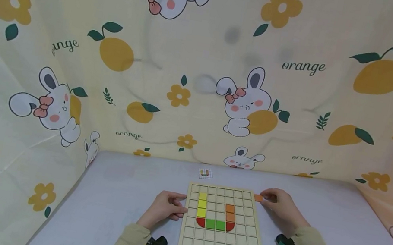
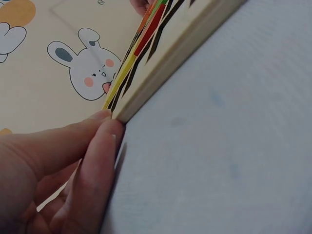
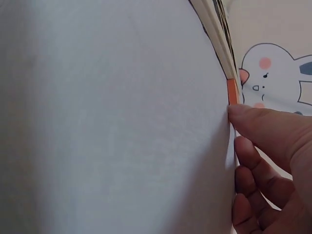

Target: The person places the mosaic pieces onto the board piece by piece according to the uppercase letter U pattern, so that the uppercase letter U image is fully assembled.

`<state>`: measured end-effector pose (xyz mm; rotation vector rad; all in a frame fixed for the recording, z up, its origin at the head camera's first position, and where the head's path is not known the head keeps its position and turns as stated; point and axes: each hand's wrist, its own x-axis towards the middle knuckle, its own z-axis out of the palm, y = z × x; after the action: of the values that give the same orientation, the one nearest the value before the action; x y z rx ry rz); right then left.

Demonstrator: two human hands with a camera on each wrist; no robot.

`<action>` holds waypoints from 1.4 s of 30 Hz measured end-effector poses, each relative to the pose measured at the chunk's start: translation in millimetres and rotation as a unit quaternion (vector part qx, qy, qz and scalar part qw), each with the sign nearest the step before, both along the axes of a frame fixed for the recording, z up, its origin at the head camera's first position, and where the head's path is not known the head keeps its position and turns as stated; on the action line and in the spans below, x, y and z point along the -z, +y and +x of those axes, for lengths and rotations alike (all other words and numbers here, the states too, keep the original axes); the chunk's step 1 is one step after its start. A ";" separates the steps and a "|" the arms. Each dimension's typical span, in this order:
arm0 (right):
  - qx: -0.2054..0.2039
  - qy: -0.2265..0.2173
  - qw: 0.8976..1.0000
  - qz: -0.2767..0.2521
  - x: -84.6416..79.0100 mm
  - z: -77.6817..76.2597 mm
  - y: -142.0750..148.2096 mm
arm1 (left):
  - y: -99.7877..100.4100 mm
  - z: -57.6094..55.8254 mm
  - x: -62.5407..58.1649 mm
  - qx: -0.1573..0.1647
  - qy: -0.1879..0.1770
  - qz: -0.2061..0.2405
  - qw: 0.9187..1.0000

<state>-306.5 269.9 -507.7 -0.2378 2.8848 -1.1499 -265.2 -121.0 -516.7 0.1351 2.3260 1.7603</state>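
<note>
A pale wooden grid board (image 1: pixel 199 241) lies flat on the table. Set in it are a column of yellow tiles (image 1: pixel 202 204), two red rounded corner tiles (image 1: pixel 200 222), two green tiles (image 1: pixel 215 225) and orange tiles (image 1: pixel 230 213), forming a U. My left hand (image 1: pixel 164 209) touches the board's left edge with thumb and fingertips, seen close up at the board's side (image 2: pixel 170 68) in the left wrist view. At the upper right edge, my right hand (image 1: pixel 282 205) pinches a loose orange tile (image 1: pixel 258 198); the right wrist view shows this orange tile (image 3: pixel 232 90) under the thumb.
A small pattern card (image 1: pixel 205 173) with a coloured U lies behind the board. Dark wrist devices (image 1: pixel 157 244) sit at both sleeves. A printed cloth (image 1: pixel 207 63) with rabbits and oranges closes off the back and sides of the pale table (image 1: pixel 108 194).
</note>
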 end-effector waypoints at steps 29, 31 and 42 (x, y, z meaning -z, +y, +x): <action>-0.089 0.040 0.995 -0.033 -25.4 2.1 -47.1 | -0.2 0.2 -0.9 -0.007 -0.006 -0.010 1.000; -0.101 0.041 0.993 -0.035 -21.7 0.4 -53.2 | 0.1 0.6 -1.0 -0.006 -0.003 -0.011 1.000; -0.133 0.032 0.990 -0.040 -6.7 -2.4 -70.2 | 0.0 0.5 -3.5 0.000 -0.006 -0.004 1.000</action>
<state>-308.9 199.7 -501.0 -0.6507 2.7518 -1.2269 -264.8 -121.0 -513.2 0.1231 2.3239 1.7477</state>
